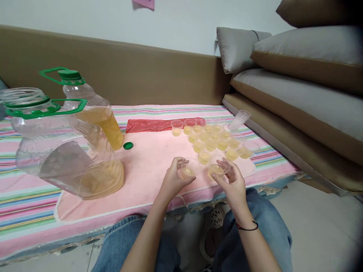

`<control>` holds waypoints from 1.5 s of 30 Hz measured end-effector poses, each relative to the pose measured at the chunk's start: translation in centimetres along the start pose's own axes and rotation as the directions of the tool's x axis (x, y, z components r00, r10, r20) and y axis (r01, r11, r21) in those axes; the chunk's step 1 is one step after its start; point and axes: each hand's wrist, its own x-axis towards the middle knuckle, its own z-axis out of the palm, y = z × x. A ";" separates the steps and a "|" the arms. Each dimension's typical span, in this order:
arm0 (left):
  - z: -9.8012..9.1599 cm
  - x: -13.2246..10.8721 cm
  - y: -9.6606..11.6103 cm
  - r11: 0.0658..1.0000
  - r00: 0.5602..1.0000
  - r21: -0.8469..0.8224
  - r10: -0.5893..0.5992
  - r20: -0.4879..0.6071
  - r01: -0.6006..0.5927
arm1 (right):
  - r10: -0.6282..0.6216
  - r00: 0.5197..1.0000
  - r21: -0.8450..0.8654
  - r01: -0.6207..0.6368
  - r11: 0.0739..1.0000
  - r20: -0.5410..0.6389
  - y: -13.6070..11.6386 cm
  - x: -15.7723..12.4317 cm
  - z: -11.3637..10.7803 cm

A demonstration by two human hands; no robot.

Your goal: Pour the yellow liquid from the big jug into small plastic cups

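My left hand (pixel 177 174) is curled around a small clear plastic cup (pixel 187 172) with a little pale yellow liquid in it. A second such cup (pixel 216 170) is in my right hand (pixel 233 177), gripped between thumb and fingers. Both cups are side by side near the front edge of the pink cloth (pixel 147 177). Just beyond them stands a cluster of several similar cups (pixel 210 145), each with some yellow liquid. Whether the two held cups rest on the cloth I cannot tell.
An uncapped big plastic jug (pixel 93 181) stands at left, low in yellow liquid, before a green-capped jug (pixel 106 126). A green cap (pixel 128 146) lies nearby. Behind the cups are a red plastic bag (pixel 150 125) and a leaning cup stack (pixel 240 119). Cushions (pixel 300 90) pile at right.
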 end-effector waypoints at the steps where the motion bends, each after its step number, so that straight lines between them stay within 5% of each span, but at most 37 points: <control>1: 0.0 0.0 0.0 1.000 1.000 0.006 0.001 0.006 -0.001 | -0.028 1.000 -0.041 0.029 0.999 0.009 0.0 -0.1 0.1; 11: 0.4 -0.5 0.2 0.999 0.998 0.042 -0.006 0.063 0.003 | -0.306 0.946 -0.398 0.323 0.859 0.107 -1.5 -0.1 0.8; 22: 0.6 -0.6 0.2 0.997 0.996 0.073 -0.022 0.088 0.015 | -0.450 0.866 -0.529 0.492 0.692 0.216 -1.9 0.3 0.6; 45: 0.5 -0.6 0.9 0.997 0.995 0.073 -0.046 0.088 0.039 | -0.479 0.833 -0.578 0.542 0.609 0.276 -2.3 0.3 0.7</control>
